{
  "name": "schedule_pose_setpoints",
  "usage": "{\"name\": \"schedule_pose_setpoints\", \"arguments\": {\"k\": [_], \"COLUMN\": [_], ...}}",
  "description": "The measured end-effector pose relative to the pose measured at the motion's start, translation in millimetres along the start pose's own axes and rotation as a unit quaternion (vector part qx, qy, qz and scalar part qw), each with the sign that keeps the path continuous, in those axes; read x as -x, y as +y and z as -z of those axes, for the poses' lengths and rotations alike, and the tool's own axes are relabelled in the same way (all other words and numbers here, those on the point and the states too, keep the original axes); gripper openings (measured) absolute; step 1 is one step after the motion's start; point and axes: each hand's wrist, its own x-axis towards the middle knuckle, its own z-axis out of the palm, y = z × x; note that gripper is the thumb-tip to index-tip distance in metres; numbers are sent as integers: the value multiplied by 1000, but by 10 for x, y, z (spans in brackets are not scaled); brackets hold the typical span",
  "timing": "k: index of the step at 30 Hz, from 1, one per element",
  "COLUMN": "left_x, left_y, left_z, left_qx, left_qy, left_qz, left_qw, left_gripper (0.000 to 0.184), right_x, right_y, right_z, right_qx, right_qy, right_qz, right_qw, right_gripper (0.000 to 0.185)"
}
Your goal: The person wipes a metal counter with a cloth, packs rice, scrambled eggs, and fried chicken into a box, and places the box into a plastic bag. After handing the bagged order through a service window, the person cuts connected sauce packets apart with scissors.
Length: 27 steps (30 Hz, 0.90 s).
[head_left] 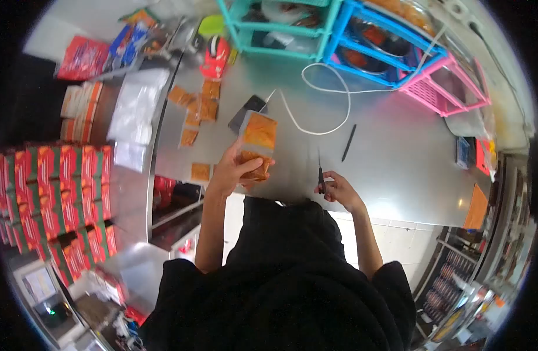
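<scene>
My left hand (229, 173) is closed round joined clear packets of orange contents (259, 132), held above the steel table (374, 169). One packet sticks up past my fingers, and another lies under my thumb. To the right, my right hand (338, 192) grips black-handled scissors (321, 180), their thin blades pointing away from me and apart from the packets. Behind the held packets a dark phone (249, 113) lies on the table with a white cable (292, 119) at it. Several small orange packets (208, 109) are scattered at the left, one (200, 171) nearer to me.
A black pen (349, 143) lies right of centre. Green (280, 52), blue (371, 69) and pink racks (435, 96) line the back. Clear plastic bags (137, 108) and stacked red-green boxes (55, 187) stand left. An orange sheet (476, 207) is at the right edge.
</scene>
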Motion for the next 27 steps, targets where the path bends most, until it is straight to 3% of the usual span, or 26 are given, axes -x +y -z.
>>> {"name": "schedule_pose_setpoints", "arguments": {"k": [5, 11, 15, 19, 24, 25, 27], "left_x": [105, 143, 137, 109, 122, 113, 78], "left_y": [169, 205, 222, 162, 256, 240, 164], "left_z": [-170, -333, -377, -394, -424, -430, -450], "left_qx": [-60, -50, -47, -47, -46, -58, -83], "left_qy": [-46, -87, -115, -136, -140, -142, -149], "left_qz": [-26, -39, -4, -1, 78, 62, 29], "left_qw": [997, 994, 992, 990, 986, 986, 985], "left_gripper": [43, 45, 47, 47, 50, 50, 51], "right_x": [448, 533, 519, 542, 561, 565, 513], "right_y": [-757, -1428, -1502, -1681, -1517, -1494, -1422], "right_z": [-302, -295, -252, -204, -153, -167, -195], "right_qx": [142, 298, 274, 353, 223, 181, 226], "right_qy": [-129, -241, -239, -253, -240, -235, -226], "right_qz": [154, 86, 89, 76, 68, 68, 115], "right_qw": [969, 920, 927, 897, 943, 953, 941], "right_gripper": [42, 55, 55, 49, 35, 33, 33]}}
